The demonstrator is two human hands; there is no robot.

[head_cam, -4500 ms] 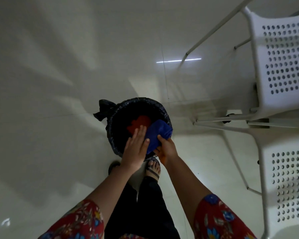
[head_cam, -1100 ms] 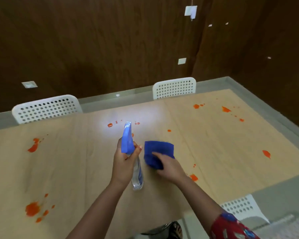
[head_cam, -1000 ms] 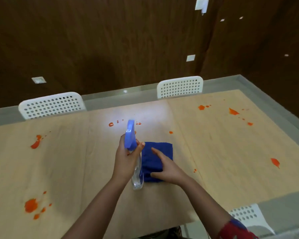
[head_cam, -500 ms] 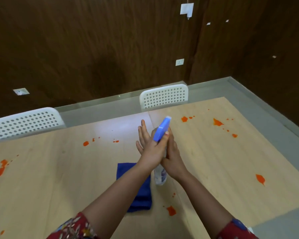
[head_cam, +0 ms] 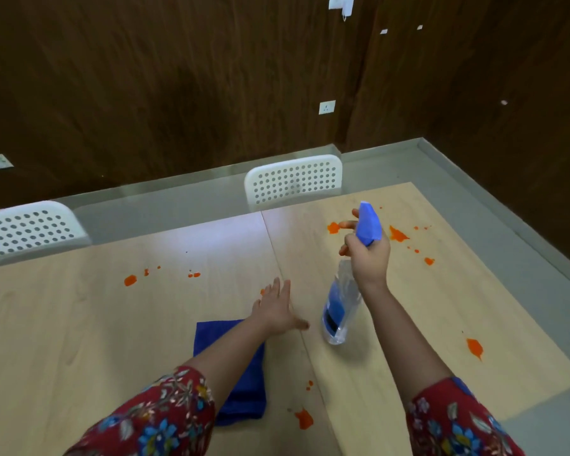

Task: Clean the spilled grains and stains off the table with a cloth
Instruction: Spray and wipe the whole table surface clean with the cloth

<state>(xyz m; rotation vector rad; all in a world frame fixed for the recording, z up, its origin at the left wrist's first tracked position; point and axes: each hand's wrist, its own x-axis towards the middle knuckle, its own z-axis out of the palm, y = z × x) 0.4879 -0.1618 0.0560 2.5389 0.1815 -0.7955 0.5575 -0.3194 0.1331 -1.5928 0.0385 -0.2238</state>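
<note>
Your right hand (head_cam: 369, 261) grips the spray bottle (head_cam: 338, 311) right of centre. Your left hand (head_cam: 273, 312) is spread flat, holding nothing. The blue cloth (head_cam: 244, 386) lies lower centre, under your left forearm.

text: none legible | spray bottle (head_cam: 339, 307): dark blue label, print too blurred to make out from here

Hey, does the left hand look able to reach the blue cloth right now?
Probably yes: the left hand is open and empty, and the cloth lies on the table right under that arm, with nothing on it. The hand would just draw back slightly.
</note>
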